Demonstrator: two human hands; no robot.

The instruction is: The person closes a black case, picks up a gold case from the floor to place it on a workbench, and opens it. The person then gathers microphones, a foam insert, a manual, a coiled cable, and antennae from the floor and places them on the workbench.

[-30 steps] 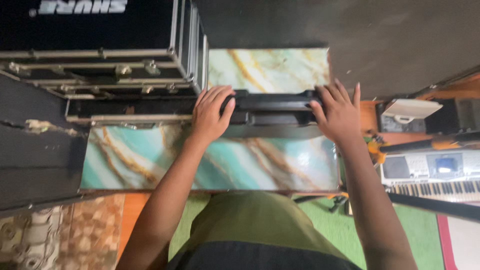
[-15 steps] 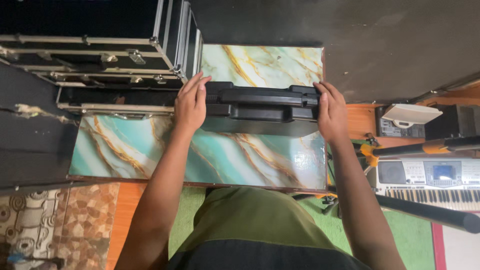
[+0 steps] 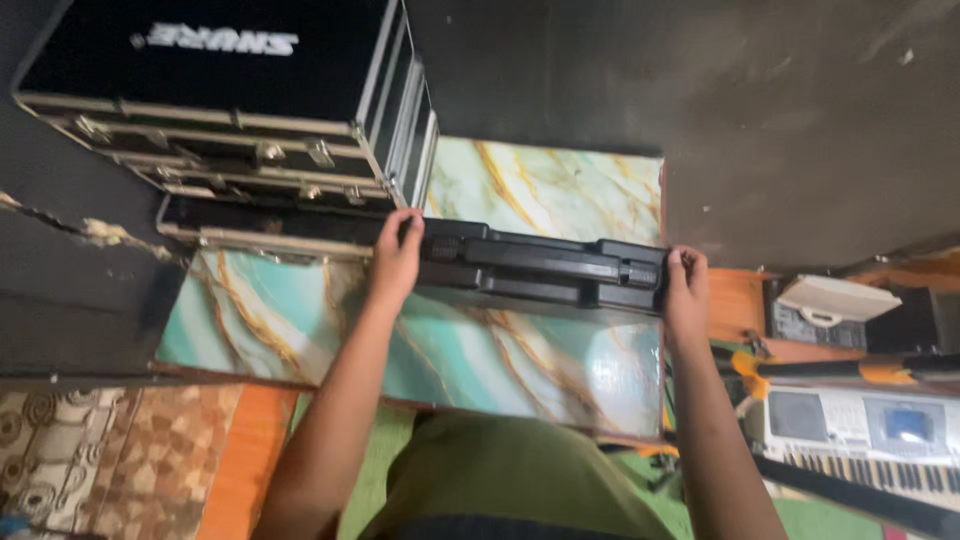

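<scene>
Long black plastic case point(image 3: 545, 265), closed, flat across marbled tabletop point(image 3: 500, 360)

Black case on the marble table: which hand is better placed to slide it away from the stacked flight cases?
Probably the left hand: it grips the black case at the end next to the stacked flight cases, so it can push it clear. The right hand holds the far end at the marble table edge.
</scene>
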